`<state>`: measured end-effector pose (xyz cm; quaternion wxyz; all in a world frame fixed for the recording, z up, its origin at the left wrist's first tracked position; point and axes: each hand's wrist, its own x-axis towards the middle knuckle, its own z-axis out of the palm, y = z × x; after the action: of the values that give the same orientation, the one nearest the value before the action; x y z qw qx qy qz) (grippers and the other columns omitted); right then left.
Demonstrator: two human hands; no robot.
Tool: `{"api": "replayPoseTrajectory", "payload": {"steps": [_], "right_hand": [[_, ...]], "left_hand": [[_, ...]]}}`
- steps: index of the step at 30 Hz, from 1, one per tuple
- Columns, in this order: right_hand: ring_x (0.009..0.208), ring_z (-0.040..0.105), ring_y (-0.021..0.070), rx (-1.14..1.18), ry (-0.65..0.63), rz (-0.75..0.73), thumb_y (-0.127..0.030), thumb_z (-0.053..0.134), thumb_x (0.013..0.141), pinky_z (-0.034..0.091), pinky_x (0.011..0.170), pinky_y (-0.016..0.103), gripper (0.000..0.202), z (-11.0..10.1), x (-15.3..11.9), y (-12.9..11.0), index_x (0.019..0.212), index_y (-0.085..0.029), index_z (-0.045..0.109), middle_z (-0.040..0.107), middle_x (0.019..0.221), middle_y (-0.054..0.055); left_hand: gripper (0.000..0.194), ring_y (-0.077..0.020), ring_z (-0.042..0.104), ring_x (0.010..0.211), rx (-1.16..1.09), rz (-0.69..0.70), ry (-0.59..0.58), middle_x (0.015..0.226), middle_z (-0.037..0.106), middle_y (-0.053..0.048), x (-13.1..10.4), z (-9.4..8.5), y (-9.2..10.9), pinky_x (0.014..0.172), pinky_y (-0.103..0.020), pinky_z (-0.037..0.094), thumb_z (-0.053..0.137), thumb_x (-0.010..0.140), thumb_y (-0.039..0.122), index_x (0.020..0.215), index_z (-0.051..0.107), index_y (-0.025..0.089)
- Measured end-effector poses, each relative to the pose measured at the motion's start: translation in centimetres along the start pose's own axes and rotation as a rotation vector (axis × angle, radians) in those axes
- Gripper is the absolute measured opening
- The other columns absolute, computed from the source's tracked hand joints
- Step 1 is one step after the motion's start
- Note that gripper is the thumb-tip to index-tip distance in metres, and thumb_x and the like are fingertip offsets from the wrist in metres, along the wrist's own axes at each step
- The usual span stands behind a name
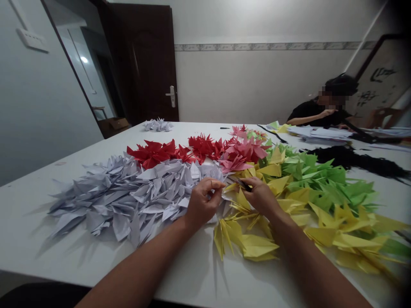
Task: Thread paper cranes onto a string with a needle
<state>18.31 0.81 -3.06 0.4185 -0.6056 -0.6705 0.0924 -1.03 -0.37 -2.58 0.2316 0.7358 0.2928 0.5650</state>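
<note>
Where the two bare forearms reach in from the near edge of the white table [38,239], the hands meet just above the paper heaps. The left hand [203,204] is curled, thumb and forefinger pinched on a thin pale strand that is too fine to identify. The right hand [260,196] is closed around a small dark object [244,185] at its fingertips; what the object is cannot be told. Both hands hover at the seam between two heaps, the fingertips close together but not touching.

Directly below and right of the hands lies a spread of yellow folded paper cranes [253,246], several with long pointed wings fanned toward the near edge. Left of the hands, a broad heap of pale grey-white folded paper cranes [125,196] covers the table.

Beyond these, a band of red folded paper cranes [167,153] sits behind the grey-white heap, with pink folded paper cranes [245,152] just beside it to the right. A heap of green folded paper cranes [324,179] lies right of the pink ones, touching the yellow spread.

Farther back, a small cluster of white folded cranes [158,125] rests alone near the far edge. A black stringy mass [359,160] lies on the right. A seated person in a black top [321,112] leans over stacked paper sheets [321,133] at the far right corner. A dark wooden door [147,64] stands behind.
</note>
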Motion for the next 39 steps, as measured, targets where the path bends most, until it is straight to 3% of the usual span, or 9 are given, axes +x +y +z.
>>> {"api": "replayPoseTrajectory", "payload": {"steps": [11, 15, 17, 21, 24, 28, 33, 36, 39], "right_hand": [[0.068, 0.056, 0.0182, 0.054, 0.156, 0.047, -0.030, 0.062, 0.069, 0.042, 0.066, 0.030, 0.014, -0.3, 0.3, 1.2, 0.072, -0.018, 0.069, 0.061, 0.072, 0.004], [0.073, 0.055, 0.0177, 0.149, 0.295, 0.032, -0.042, 0.062, 0.072, 0.043, 0.069, 0.030, 0.027, -1.1, 0.6, 0.5, 0.079, -0.017, 0.068, 0.061, 0.078, 0.005], [0.066, 0.053, 0.0146, 0.302, 0.347, 0.039, -0.046, 0.064, 0.071, 0.042, 0.062, 0.028, 0.031, -1.5, 0.4, -0.5, 0.080, -0.017, 0.066, 0.060, 0.076, 0.003], [0.041, 0.032, 0.0053, 0.812, 0.244, 0.163, -0.046, 0.077, 0.060, 0.024, 0.038, 0.021, 0.035, -1.7, -0.3, -3.1, 0.076, -0.018, 0.062, 0.043, 0.052, -0.006], [0.038, 0.026, 0.0032, 0.954, 0.083, 0.211, -0.043, 0.079, 0.059, 0.017, 0.035, 0.019, 0.035, -1.4, -1.0, -4.4, 0.074, -0.018, 0.061, 0.035, 0.047, -0.009], [0.040, 0.032, 0.0043, 0.852, 0.019, 0.075, -0.040, 0.077, 0.064, 0.027, 0.037, 0.020, 0.028, -0.8, -1.5, -4.9, 0.074, -0.017, 0.064, 0.043, 0.050, -0.006], [0.066, 0.058, 0.0137, 0.457, 0.196, -0.196, -0.036, 0.068, 0.075, 0.047, 0.061, 0.026, 0.020, -1.0, -1.9, -4.8, 0.086, -0.019, 0.068, 0.064, 0.075, 0.001], [0.076, 0.063, 0.0170, 0.259, 0.235, -0.319, -0.035, 0.063, 0.080, 0.050, 0.069, 0.028, 0.025, -1.5, -2.3, -5.1, 0.098, -0.018, 0.065, 0.068, 0.086, 0.005], [0.076, 0.064, 0.0163, 0.179, 0.182, -0.427, -0.032, 0.058, 0.084, 0.050, 0.068, 0.027, 0.022, -1.6, -2.6, -5.5, 0.100, -0.018, 0.062, 0.068, 0.089, 0.006]], "left_hand": [[0.011, -0.0108, 0.059, 0.075, -0.035, 0.009, 0.016, 0.082, 0.063, -0.004, 0.3, 0.1, 0.4, 0.061, -0.019, 0.046, 0.054, 0.080, 0.010, 0.081, 0.064, 0.016], [0.012, -0.0117, 0.059, 0.079, -0.067, -0.071, 0.027, 0.088, 0.062, -0.005, 0.2, 0.1, 0.2, 0.065, -0.020, 0.048, 0.054, 0.082, 0.014, 0.089, 0.064, 0.016], [0.018, -0.0136, 0.060, 0.087, -0.131, -0.148, 0.043, 0.096, 0.062, -0.007, 0.1, 0.2, 0.0, 0.070, -0.022, 0.050, 0.056, 0.082, 0.018, 0.099, 0.063, 0.017], [0.038, -0.0177, 0.059, 0.103, -0.413, -0.285, 0.064, 0.119, 0.059, -0.010, 0.3, 0.3, 0.0, 0.079, -0.026, 0.051, 0.060, 0.082, 0.027, 0.118, 0.054, 0.022], [0.049, -0.0186, 0.061, 0.101, -0.621, -0.379, 0.063, 0.120, 0.060, -0.010, 0.5, 0.3, 0.4, 0.078, -0.027, 0.052, 0.067, 0.077, 0.033, 0.122, 0.051, 0.022], [0.051, -0.0152, 0.064, 0.087, -0.762, -0.396, 0.041, 0.102, 0.067, -0.007, 0.7, 0.4, 1.0, 0.077, -0.026, 0.052, 0.077, 0.067, 0.031, 0.112, 0.058, 0.020], [0.034, -0.0113, 0.063, 0.072, -0.741, -0.427, 0.119, 0.079, 0.068, -0.002, 0.9, 0.5, 1.0, 0.068, -0.021, 0.051, 0.078, 0.064, 0.028, 0.091, 0.063, 0.015], [0.035, -0.0114, 0.063, 0.070, -0.699, -0.440, 0.209, 0.077, 0.067, -0.001, 1.3, 0.2, 0.8, 0.066, -0.022, 0.051, 0.078, 0.062, 0.028, 0.090, 0.062, 0.014], [0.036, -0.0110, 0.062, 0.069, -0.699, -0.427, 0.251, 0.076, 0.066, 0.000, 1.6, 0.0, 0.6, 0.065, -0.022, 0.051, 0.079, 0.060, 0.030, 0.087, 0.061, 0.015]]}}
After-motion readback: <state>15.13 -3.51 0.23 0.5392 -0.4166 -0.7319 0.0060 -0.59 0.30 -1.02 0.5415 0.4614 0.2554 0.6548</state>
